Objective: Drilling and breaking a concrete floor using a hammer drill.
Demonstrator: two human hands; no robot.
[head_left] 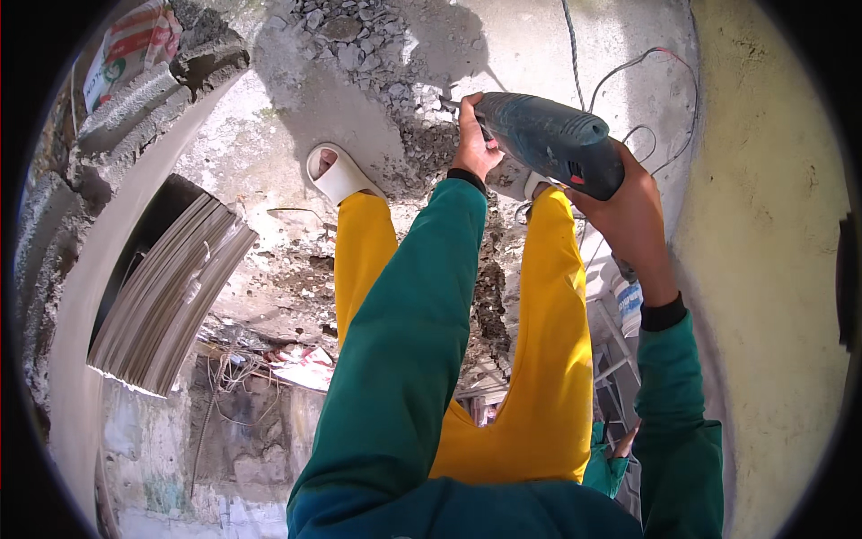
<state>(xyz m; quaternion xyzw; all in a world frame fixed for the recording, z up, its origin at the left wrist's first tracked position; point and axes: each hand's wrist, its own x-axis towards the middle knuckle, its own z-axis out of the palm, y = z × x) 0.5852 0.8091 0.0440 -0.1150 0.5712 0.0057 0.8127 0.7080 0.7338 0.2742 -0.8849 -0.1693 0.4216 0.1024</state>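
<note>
A dark blue-grey hammer drill (pixel 539 130) is held in front of me, above the broken concrete floor. My left hand (pixel 478 144) is wrapped round its front end, by what looks like a side handle. My right hand (pixel 633 211) grips the rear of the tool; its trigger is hidden from me. The bit (pixel 447 103) points left, just above grey rubble (pixel 359 49); whether it touches anything I cannot tell. My feet, in pale sandals (pixel 346 175), stand either side of a chipped-out strip.
A cable (pixel 575 54) trails on the right near the yellowish wall (pixel 763 180). Stacked flat boards or tiles (pixel 175 296) stand at left, with rough blocks (pixel 130 112) and a sack (pixel 135 45). Behind me are a metal frame (pixel 615 350) and another person's green sleeve (pixel 603 463).
</note>
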